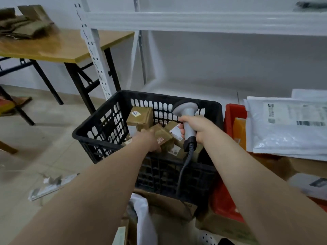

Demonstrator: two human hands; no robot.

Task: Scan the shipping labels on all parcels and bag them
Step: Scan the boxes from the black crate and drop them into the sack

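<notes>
Parcels (139, 117) lie in the black basket (106, 124) at frame centre. Your left grip (150, 140) curls round one brown parcel (163, 136) inside it; your right grip (196, 128) clasps the grey scanner (187, 112) just above, its cable (184, 165) hanging down the near wall.

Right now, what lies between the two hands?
Head view: the brown parcel that the left hand grips, and a white-labelled parcel beside the right hand holding the scanner.
</notes>
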